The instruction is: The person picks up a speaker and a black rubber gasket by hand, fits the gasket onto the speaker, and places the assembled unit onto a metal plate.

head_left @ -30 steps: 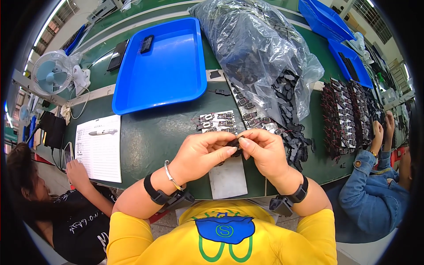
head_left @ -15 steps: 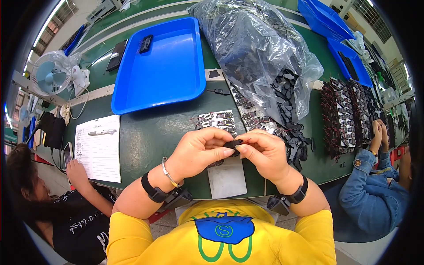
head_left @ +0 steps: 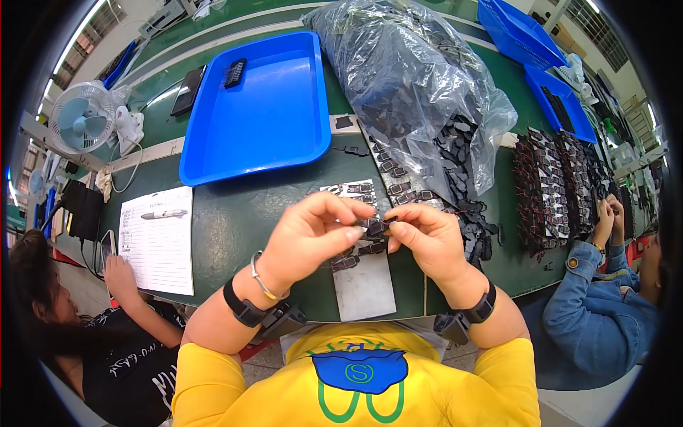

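My left hand (head_left: 307, 235) and my right hand (head_left: 430, 240) meet over the bench in front of me. Between their fingertips is a small black plastic part (head_left: 375, 228), pinched at its left end by the left thumb and forefinger and at its right end by the right ones. Its finer shape is too small to make out. Beneath and behind the hands lies a pale board (head_left: 364, 290) with rows of small black framed parts on its far end. A second such strip (head_left: 404, 186) slants away beside it, next to a heap of loose black pieces (head_left: 478, 231).
A large clear plastic bag (head_left: 413, 78) of black pieces lies ahead. Left of it stands a blue tray (head_left: 260, 117) holding one black piece. A lined sheet (head_left: 156, 245) with a pen and a small fan (head_left: 82, 117) are at left. People sit on both sides.
My fingers have spread a little and turned the black part, so more of it shows between them. Both hands stay in about the same place.
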`<state>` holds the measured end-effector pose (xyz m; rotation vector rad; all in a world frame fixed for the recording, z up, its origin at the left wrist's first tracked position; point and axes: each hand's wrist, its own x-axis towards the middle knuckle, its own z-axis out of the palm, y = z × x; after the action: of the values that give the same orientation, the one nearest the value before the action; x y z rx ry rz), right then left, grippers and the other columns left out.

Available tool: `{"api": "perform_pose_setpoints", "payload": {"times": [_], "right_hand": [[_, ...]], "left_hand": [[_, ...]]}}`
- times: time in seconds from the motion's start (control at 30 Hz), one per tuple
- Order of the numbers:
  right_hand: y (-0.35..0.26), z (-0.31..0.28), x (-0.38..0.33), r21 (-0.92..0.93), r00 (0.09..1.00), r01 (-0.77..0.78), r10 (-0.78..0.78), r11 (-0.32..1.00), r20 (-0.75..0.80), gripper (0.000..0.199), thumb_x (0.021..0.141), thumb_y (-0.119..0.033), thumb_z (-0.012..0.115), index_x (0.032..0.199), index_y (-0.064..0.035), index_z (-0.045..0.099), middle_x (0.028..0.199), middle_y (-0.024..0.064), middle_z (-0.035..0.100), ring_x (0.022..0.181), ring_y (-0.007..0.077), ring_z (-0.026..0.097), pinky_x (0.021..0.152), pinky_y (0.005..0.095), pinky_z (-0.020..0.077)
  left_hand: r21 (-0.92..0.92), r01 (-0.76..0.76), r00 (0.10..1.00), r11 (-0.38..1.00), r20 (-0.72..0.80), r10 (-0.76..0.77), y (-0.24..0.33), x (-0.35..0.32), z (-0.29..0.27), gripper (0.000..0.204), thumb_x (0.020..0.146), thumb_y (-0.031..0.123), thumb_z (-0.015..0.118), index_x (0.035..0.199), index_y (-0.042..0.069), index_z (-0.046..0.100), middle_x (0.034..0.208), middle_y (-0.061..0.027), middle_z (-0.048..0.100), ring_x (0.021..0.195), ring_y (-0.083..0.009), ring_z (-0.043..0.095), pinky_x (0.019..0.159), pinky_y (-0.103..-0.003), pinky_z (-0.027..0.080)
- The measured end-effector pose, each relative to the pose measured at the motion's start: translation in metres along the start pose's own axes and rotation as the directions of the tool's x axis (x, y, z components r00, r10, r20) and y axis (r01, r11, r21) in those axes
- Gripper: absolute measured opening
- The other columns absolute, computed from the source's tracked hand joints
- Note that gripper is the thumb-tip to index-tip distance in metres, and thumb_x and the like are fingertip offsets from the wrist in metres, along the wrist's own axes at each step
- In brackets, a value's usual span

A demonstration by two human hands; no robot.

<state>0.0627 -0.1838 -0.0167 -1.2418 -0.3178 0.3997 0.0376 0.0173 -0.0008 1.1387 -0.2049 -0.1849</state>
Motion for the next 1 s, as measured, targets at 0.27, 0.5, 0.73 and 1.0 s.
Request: {"api": "perform_pose_setpoints", "payload": {"times": [0.27,0.5,0.73,1.0], "right_hand": [[0.001,-0.001,0.001,0.154,0.993,-0.121,0.117,0.981,0.034,0.018,0.082,-0.004,0.059,0.098,0.0037,0.059,0.082,0.0095,0.062,0.063,0.0143,0.059,0.059,0.0241,0.0495],[0.001,0.005,-0.002,0.018,0.998,-0.055,0.055,0.998,0.037,0.017,0.081,-0.001,0.060,0.097,0.0038,0.060,0.081,0.0098,0.062,0.065,0.0154,0.061,0.060,0.0252,0.0504],[0.002,0.005,-0.002,-0.010,0.999,-0.015,0.016,1.000,0.046,0.017,0.079,0.001,0.061,0.096,0.0039,0.059,0.085,0.0114,0.061,0.069,0.0174,0.062,0.063,0.0263,0.0516],[0.007,0.007,-0.007,0.016,0.990,0.125,-0.126,0.992,0.061,0.019,0.078,0.005,0.062,0.096,0.0039,0.057,0.092,0.0144,0.059,0.074,0.0214,0.063,0.068,0.0297,0.0537]], "left_hand": [[-0.196,0.320,0.946,0.927,0.004,-0.325,0.007,0.006,-0.004,0.025,0.078,0.003,0.060,0.102,0.002,0.053,0.080,-0.0036,0.055,0.061,-0.0084,0.053,0.050,-0.021,0.047],[0.130,0.429,0.899,0.894,0.033,-0.436,0.009,0.005,0.000,0.029,0.075,0.006,0.064,0.103,0.003,0.054,0.069,0.0027,0.051,0.049,-0.0028,0.044,0.042,-0.017,0.033],[0.192,0.369,0.924,0.909,0.034,-0.382,0.004,0.006,0.001,0.029,0.075,0.007,0.066,0.102,0.005,0.056,0.068,0.0039,0.051,0.048,-0.0017,0.042,0.042,-0.016,0.031],[-0.009,0.399,0.916,0.917,0.042,-0.399,0.004,0.003,0.001,0.029,0.076,0.005,0.066,0.103,0.005,0.056,0.069,0.0025,0.050,0.048,-0.0025,0.042,0.042,-0.016,0.032]]}}
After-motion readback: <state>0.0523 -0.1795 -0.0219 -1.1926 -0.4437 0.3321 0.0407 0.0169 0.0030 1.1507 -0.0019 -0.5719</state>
